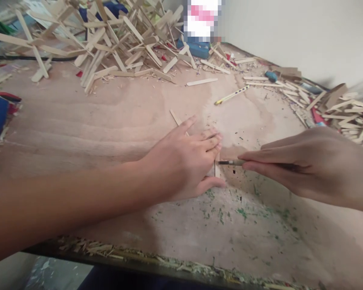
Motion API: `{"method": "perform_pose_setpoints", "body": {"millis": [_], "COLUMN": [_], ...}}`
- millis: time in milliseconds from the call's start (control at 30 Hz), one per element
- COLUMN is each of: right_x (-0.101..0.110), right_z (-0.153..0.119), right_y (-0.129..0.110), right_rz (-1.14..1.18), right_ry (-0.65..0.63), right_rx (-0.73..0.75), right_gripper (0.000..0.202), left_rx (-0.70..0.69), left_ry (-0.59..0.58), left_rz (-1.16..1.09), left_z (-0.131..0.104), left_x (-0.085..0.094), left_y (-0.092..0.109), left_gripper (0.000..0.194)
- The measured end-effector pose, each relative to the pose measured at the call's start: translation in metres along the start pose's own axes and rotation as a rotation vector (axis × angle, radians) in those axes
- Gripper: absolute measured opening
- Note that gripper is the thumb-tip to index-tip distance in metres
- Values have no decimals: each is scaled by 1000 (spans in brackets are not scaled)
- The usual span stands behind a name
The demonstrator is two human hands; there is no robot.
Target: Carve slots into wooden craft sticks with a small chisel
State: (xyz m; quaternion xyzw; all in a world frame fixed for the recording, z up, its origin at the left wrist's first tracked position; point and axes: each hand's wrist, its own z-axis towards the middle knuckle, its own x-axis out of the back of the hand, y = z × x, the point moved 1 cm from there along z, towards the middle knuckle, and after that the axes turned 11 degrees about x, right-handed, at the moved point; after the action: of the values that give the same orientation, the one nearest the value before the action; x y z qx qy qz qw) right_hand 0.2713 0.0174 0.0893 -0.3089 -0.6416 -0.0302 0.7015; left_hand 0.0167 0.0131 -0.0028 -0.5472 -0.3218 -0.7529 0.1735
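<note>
My left hand (187, 165) lies palm down on the wooden tabletop (109, 137), its fingers pressing a pale wooden craft stick (217, 172) against the surface. Part of this stick shows between the fingertips and thumb; the rest is hidden. Another thin stick (175, 116) pokes out from beneath the same hand at the far side. In my right hand (317, 169), pinched between thumb and fingers, is a slim craft knife (233, 162). Its dark blade points left, and the tip reaches the edge of the craft stick.
A tangled heap of craft sticks (133, 40) spreads across the back left, with more piled at the right (353, 117). A yellow patterned pencil-like stick (231, 96) and a loose stick (202, 82) lie beyond my hands. Wood scraps line the front edge (157, 257).
</note>
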Motion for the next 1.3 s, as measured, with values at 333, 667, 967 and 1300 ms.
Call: {"method": "perform_pose_setpoints", "body": {"millis": [333, 667, 967, 1300], "right_x": [-10, -14, -10, -19], "right_z": [-19, -25, -20, -20], "right_y": [8, 21, 21, 36], "right_rz": [-131, -107, 32, 245], "right_ry": [36, 85, 105, 126], "right_rx": [144, 166, 30, -36], "right_gripper": [32, 30, 25, 31], "left_rx": [-10, -9, -19, -26], "left_ry": [17, 11, 34, 48], "left_rz": [-14, -5, -4, -23], "left_z": [-1, -1, -1, -2], "left_x": [2, 0, 1, 0], "left_y": [-1, -1, -2, -2], "left_gripper": [64, 66, 65, 63]}}
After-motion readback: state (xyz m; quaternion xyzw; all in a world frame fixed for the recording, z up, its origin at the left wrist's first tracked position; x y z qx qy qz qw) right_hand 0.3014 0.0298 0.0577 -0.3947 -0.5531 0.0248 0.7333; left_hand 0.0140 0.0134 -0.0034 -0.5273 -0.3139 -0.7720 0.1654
